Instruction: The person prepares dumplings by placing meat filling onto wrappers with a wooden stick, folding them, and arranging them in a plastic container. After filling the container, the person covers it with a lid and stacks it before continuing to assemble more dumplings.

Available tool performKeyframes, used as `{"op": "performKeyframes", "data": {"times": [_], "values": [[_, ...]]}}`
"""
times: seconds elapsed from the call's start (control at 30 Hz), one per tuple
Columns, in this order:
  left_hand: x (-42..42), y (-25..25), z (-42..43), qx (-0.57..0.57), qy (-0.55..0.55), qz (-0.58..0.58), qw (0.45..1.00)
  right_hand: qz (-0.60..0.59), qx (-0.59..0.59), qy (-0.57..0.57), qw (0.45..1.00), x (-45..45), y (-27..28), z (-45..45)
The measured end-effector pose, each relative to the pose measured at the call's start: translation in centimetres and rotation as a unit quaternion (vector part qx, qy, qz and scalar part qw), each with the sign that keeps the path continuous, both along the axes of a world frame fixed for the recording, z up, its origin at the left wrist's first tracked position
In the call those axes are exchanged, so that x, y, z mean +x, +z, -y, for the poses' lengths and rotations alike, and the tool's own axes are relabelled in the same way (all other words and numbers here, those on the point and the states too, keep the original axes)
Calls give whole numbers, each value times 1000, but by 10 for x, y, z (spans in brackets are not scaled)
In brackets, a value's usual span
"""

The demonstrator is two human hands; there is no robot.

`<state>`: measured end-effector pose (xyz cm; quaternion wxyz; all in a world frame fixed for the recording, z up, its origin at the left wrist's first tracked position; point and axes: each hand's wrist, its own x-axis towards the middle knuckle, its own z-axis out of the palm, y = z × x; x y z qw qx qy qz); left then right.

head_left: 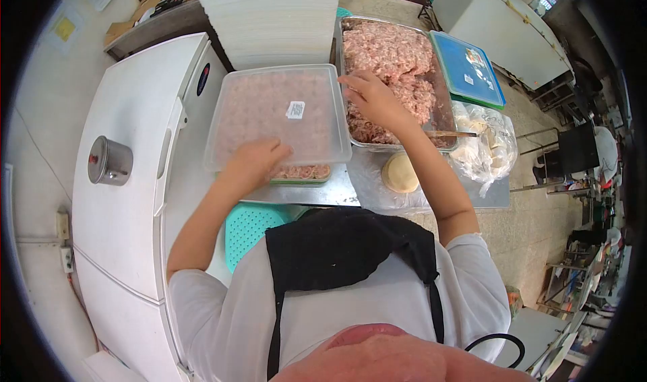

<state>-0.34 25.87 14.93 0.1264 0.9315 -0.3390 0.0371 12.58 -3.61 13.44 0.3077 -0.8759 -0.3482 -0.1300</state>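
Observation:
A translucent lid [269, 112] with a small white label lies over a shallow container of portioned raw meat [303, 172], whose near edge shows beneath it. My left hand [259, 161] rests at the lid's near edge, its fingers bent together over the rim. My right hand [372, 98] is at the lid's right edge, thumb and fingers apart, close to the metal tray [441, 109] of ground meat [387, 48]. Whether its fingertips touch the lid is hard to tell. A wooden handle [448, 134] lies across the tray's near rim.
Right of the tray are a blue lid [467, 69] and a plastic bag of pale dough pieces [486, 143]. A round dough stack [400, 173] sits nearer. Tall white stacked sheets [269, 21] stand behind, a white refrigerator [128, 160] left, a turquoise basket [249, 230] below.

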Motion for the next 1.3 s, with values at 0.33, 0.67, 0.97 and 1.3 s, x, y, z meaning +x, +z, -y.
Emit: {"op": "performKeyframes", "data": {"times": [0.33,0.67,0.97,1.3], "values": [[-29,-29,-36,-6,20,-10,1000,70,-167,-83,980,70,-83,-73],[-7,-2,-29,47,-67,77,994,68,-4,-97,993,85,-95,-72],[36,-16,-62,-112,9,-97,989,72,-107,-89,988,93,-89,-88],[257,-107,-143,-130,356,-11,925,10,-131,-135,982,96,-85,-92]]}}
